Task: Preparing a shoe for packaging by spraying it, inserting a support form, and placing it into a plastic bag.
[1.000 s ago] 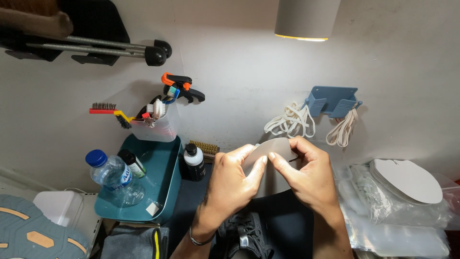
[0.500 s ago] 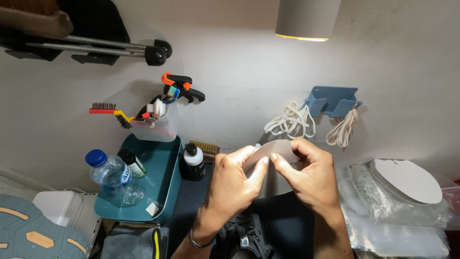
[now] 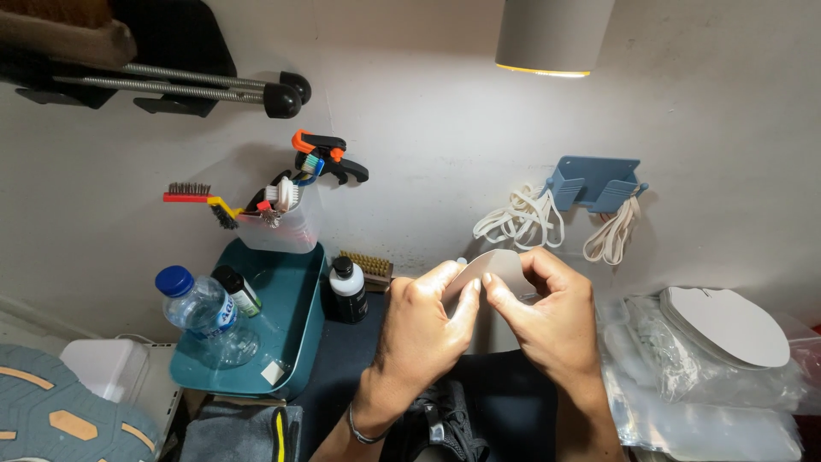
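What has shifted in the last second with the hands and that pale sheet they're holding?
Almost nothing. The left hand and right hand still pinch the pale curved sheet between them in front of the wall; the fingers have only adjusted slightly along its edge. Nothing was picked up or released. The water bottle, teal tray and dark small bottle stay where they were.
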